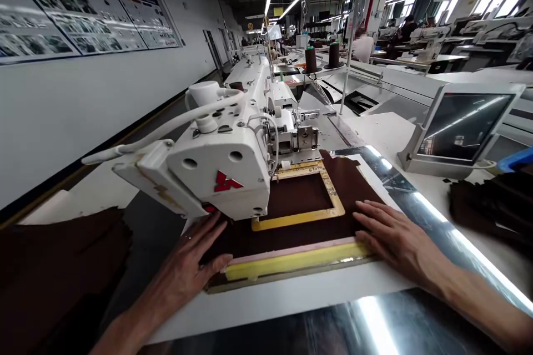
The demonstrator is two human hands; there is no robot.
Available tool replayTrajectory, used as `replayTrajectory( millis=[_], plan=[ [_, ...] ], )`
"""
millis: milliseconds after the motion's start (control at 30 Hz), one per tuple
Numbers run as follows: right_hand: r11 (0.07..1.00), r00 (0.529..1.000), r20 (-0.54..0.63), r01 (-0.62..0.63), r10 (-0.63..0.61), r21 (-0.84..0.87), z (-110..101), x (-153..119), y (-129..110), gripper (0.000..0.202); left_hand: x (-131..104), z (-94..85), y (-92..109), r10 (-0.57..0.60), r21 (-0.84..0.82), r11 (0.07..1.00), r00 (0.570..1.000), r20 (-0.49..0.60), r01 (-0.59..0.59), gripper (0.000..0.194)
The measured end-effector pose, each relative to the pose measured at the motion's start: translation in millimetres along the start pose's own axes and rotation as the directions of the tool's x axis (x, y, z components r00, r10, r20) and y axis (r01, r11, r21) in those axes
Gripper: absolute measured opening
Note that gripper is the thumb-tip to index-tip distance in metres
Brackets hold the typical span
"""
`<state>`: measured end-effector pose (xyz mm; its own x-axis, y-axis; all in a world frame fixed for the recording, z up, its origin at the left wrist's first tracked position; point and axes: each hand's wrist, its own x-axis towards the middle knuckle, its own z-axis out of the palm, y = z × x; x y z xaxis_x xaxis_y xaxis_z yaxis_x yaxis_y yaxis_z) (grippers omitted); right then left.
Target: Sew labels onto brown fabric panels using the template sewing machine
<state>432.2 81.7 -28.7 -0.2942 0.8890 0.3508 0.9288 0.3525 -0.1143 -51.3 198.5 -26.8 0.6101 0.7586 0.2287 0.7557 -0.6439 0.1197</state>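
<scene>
A dark brown fabric piece (291, 238) lies flat under the head of a white sewing machine (216, 177). On top of it sits a yellow rectangular clamp frame (300, 221), joined to the machine's mechanism at its far side. A yellow strip (295, 260) with a pink line beside it runs along the fabric's near edge. My left hand (194, 258) rests on the near left corner, fingers stretched out, their tips partly hidden under the machine head. My right hand (389, 233) lies flat on the right side of the fabric, fingers spread.
Dark fabric stacks lie at the left (62, 272) and at the far right (495, 211). A control screen (464, 127) stands on the right of the table. Thread cones (311, 60) stand behind the machine. A shiny metal plate (291, 324) covers the near surface.
</scene>
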Motion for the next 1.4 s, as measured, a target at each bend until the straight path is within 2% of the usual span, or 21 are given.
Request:
replayTrajectory(
  millis=[67,133,233,333,467,567,667,767,900,1133,1400],
  plan=[
    [0.999,0.998,0.034,0.043,-0.044,0.010,-0.9,-12.3,-9.9,0.042,-9.3,-2.7,11.5,0.060,-0.015,0.998,0.998,0.007,-0.060,0.063],
    [0.997,0.995,0.066,0.076,-0.076,0.006,1.6,-19.7,-15.7,0.043,-17.0,-4.2,21.8,0.137,-0.017,0.991,0.989,0.058,-0.136,0.064],
    [0.996,0.993,0.077,0.090,-0.091,0.017,4.6,-18.5,-14.5,0.042,-22.7,-5.6,31.2,0.167,0.004,0.986,0.981,0.100,-0.168,0.068],
    [0.991,0.990,0.098,0.090,-0.099,0.094,2.5,-10.2,-6.0,0.038,-23.4,-6.9,32.7,0.165,0.041,0.985,0.985,0.058,-0.168,0.069],
    [0.988,0.996,0.085,0.016,-0.029,0.154,-3.5,-7.1,2.0,0.036,-22.9,-7.1,29.3,0.193,0.103,0.975,0.981,0.024,-0.195,0.070],
    [0.990,0.997,0.076,-0.001,-0.010,0.141,-6.7,-11.8,-0.8,0.043,-23.0,-5.3,26.6,0.217,0.140,0.967,0.976,-0.023,-0.212,0.072],
    [0.991,0.990,0.138,0.022,-0.040,0.129,-6.8,-16.2,-7.0,0.052,-24.1,-4.1,26.4,0.234,0.119,0.967,0.971,-0.055,-0.227,0.073],
    [0.993,0.986,0.159,0.027,-0.046,0.116,-2.8,-18.8,-10.7,0.052,-28.0,-6.9,31.3,0.184,0.081,0.980,0.982,-0.042,-0.181,0.070],
    [0.996,0.992,0.113,0.046,-0.055,0.081,2.0,-20.2,-10.2,0.049,-33.2,-13.3,39.6,0.097,0.040,0.995,0.995,-0.013,-0.096,0.062],
    [0.995,0.994,0.072,0.083,-0.086,0.049,2.8,-21.4,-8.8,0.048,-35.6,-11.1,37.3,0.092,0.022,0.995,0.995,0.044,-0.093,0.064],
    [0.994,0.995,0.092,0.037,-0.046,0.100,3.1,-24.0,-6.7,0.052,-37.5,-6.6,40.0,0.049,-0.031,0.998,0.999,0.019,-0.049,0.059]
  ],
)
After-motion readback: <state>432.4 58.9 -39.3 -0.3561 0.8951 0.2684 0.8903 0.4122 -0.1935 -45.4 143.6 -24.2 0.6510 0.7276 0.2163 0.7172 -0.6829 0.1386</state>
